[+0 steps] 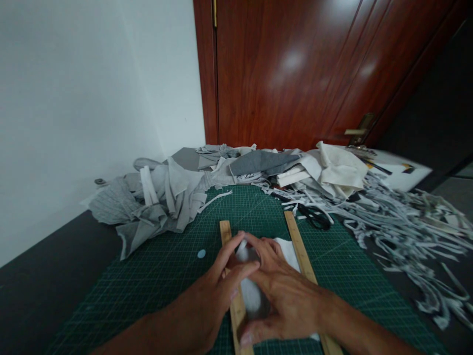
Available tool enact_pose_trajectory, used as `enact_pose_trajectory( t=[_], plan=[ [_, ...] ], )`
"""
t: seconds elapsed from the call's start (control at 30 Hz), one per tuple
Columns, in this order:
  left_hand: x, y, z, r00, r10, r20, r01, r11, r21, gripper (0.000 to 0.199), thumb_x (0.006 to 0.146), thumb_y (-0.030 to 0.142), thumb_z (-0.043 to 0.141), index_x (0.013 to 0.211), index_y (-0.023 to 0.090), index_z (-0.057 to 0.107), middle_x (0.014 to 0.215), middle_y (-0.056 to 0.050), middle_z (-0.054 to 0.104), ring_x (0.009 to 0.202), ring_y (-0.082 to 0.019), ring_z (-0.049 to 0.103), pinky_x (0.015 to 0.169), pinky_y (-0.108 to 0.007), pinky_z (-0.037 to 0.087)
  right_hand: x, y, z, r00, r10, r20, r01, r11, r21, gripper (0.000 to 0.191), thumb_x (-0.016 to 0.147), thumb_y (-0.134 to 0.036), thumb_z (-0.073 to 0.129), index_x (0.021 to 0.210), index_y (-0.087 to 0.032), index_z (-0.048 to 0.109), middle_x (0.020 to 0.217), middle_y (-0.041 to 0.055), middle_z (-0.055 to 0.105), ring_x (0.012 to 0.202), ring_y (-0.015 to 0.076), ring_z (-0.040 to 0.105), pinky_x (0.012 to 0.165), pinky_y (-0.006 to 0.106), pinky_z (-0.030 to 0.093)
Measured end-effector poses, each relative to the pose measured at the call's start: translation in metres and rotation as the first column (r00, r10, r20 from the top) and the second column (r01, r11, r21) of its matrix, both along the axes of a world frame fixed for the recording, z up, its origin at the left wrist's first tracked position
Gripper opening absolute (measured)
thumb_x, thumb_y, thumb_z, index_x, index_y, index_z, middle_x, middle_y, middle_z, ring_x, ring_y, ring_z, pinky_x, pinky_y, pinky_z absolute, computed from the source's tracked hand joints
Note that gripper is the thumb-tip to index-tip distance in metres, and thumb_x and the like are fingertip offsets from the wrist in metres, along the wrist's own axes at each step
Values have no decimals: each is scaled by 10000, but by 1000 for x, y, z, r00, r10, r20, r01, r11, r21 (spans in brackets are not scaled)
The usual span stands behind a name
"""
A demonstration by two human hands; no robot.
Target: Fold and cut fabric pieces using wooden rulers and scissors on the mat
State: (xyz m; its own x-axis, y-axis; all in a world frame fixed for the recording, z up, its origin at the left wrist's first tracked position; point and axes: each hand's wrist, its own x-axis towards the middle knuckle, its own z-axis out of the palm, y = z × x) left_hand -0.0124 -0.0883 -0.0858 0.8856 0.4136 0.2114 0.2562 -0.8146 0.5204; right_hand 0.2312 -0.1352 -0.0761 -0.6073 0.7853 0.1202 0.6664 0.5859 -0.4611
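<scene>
A white-grey cloth (251,298) lies on a green cutting mat (177,296), between a wooden ruler (240,310) and a second wooden ruler (301,246). Over the cloth's left edge reaches my left hand (212,291), thumb and forefinger stretched apart, beside and partly over the left ruler. My right hand (284,286) rests across the cloth, fingers and thumb spread, the thumb tip by the left ruler. The two forefingers meet or nearly touch at the top. Both hands hide much of the cloth, and the part between them is blurred.
Grey fabric scraps (162,197) are heaped at the back left. More folded cloth (340,167) and a tangle of fabric strips (402,227) cover the right. Black-handled scissors (314,217) lie near the right ruler. A small pale disc (201,253) sits left of the rulers.
</scene>
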Motion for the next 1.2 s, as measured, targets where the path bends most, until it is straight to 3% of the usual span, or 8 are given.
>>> enact_pose_trajectory(
  t=[0.13,0.2,0.37,0.47,0.63,0.77,0.93,1.2],
  plan=[
    [5,-4,13,1000,20,4,-20,992,125,729,960,-5,430,1639,236,313,1763,-141,254,1641,-339,170,1275,-566,335,1,-2,0,998,60,7,-61,997,48,717,847,-754,753,1412,-329,635,1680,112,321,1531,419,296,1248,667,187],
    [8,-4,10,999,37,21,-39,989,140,725,957,-13,428,1631,236,330,1749,-139,289,1636,-337,192,1279,-564,331,0,-3,-1,998,64,-6,-63,996,68,712,836,-759,759,1378,-311,645,1648,117,342,1508,408,318,1253,646,200],
    [13,-1,-28,975,186,121,-193,980,54,822,888,-57,421,1608,327,322,1797,-95,84,1606,-332,310,1197,-535,491,-2,-5,-4,995,-45,-93,50,997,54,778,833,-731,783,1428,-268,589,1561,138,377,1476,395,341,1239,586,307],
    [15,-1,-40,940,279,197,-293,955,43,805,882,-51,395,1582,344,341,1746,-97,236,1471,-301,525,1100,-469,596,-6,-5,-5,979,-168,-116,165,986,-33,989,733,-761,841,1480,-202,515,1587,183,310,1497,438,296,1234,596,347],
    [18,-1,-16,977,178,119,-191,975,109,400,929,53,538,1271,244,616,1343,-81,657,1285,-283,629,1150,-484,540,-10,-4,-11,937,-304,-174,294,953,-79,1038,555,-787,917,1291,-161,538,1383,177,452,1348,430,421,1177,618,424],
    [17,0,5,993,112,43,-116,986,118,342,902,60,583,1197,224,636,1332,-88,659,1278,-282,595,1133,-480,510,-11,-4,-12,933,-299,-198,294,954,-57,988,559,-777,923,1253,-175,561,1284,141,491,1226,395,477,1095,623,463],
    [11,6,14,998,65,-5,-64,990,123,354,818,58,624,1107,259,665,1251,-44,680,1177,-275,600,1055,-461,493,-10,-4,-3,955,-267,-129,260,963,-69,899,629,-742,915,1306,-227,622,1255,104,513,1204,372,476,1073,600,436],
    [5,21,30,997,9,-73,-2,995,102,431,696,64,667,1075,268,633,1381,-38,692,1401,-345,506,1168,-550,372,-10,-3,-4,938,-325,-120,319,945,-66,909,575,-754,938,1202,-177,620,1143,98,586,1129,368,564,1092,630,388]
  ],
)
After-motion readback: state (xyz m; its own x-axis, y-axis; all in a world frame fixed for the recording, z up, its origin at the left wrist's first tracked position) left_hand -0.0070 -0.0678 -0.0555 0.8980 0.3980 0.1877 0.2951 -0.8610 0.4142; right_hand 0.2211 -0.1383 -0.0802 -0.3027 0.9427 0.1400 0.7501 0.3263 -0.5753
